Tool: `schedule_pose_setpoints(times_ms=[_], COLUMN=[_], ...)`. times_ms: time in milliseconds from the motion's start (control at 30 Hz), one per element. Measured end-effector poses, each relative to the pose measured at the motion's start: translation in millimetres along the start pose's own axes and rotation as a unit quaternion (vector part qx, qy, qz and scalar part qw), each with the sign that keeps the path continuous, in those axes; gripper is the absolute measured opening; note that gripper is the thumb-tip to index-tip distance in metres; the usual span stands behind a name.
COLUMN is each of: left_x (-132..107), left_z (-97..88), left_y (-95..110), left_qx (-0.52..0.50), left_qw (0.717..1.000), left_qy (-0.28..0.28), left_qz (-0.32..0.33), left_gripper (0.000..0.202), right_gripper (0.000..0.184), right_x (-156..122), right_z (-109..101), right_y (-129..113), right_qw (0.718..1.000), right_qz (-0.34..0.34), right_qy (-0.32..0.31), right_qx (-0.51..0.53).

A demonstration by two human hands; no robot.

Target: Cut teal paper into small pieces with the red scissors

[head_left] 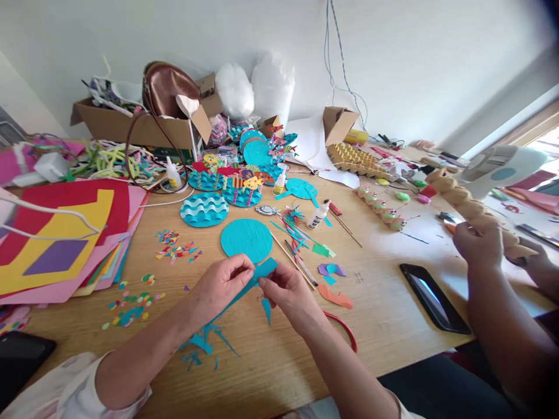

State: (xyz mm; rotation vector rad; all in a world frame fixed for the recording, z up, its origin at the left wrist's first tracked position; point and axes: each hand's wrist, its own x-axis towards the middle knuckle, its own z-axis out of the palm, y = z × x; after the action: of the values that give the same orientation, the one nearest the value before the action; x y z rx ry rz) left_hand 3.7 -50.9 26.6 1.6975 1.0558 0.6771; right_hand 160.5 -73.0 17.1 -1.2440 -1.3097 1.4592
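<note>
Between my two hands is a blue paper strip [266, 267], pinched at both sides. The fingers of my left hand [227, 282] are closed on its left part, and my right hand [286, 289] pinches its right side. Just beyond them a round blue disc [246, 240] lies flat on the table. Thin blue paper scraps [203, 343] are scattered below my left wrist. A small pointed blue piece [266, 310] lies beneath my right hand. Red scissors handles [345, 329] show partly behind my right forearm.
Glue bottles [317, 215], wooden sticks and a pen lie beyond my hands. Coloured paper sheets [56, 233] are stacked at left, near confetti [135, 305]. A phone [432, 297] lies at right, beside another person's hands [480, 244] holding an egg-carton strip [467, 206].
</note>
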Motion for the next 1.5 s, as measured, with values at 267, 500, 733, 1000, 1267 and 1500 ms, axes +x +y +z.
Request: schedule_pose_setpoints(times_ms=[267,500,733,1000,1267,1500], left_x=[2,1,6,12,1,-5], left_z=[-2.5,-4.4,-0.8,-5.1,-9.8,-20.3], left_y=[3,4,2,9,20,-7], left_qx=[0.029,0.011,-0.006,0.045,-0.136,-0.051], left_qw=[1.0,1.0,1.0,0.999,0.984,0.991], left_qy=[0.006,-0.012,-0.017,-0.017,-0.059,-0.086], left_qz=[-0.003,-0.005,-0.007,-0.006,-0.101,-0.086], left_gripper=[0.014,0.024,0.008,0.004,0.019,0.015], right_gripper=[0.016,0.012,0.01,0.014,0.013,0.018], right_x=[-1,1,1,1,7,11], right_z=[0,1,5,0,0,5], right_y=[-4,-7,-10,-19,-15,-9], right_qw=[0.999,0.998,0.999,0.997,0.994,0.993], right_qz=[0.02,0.015,0.007,0.023,0.051,0.064], right_qy=[-0.016,-0.003,0.011,-0.025,-0.012,-0.017], right_qx=[0.033,0.057,0.048,0.067,0.098,0.096])
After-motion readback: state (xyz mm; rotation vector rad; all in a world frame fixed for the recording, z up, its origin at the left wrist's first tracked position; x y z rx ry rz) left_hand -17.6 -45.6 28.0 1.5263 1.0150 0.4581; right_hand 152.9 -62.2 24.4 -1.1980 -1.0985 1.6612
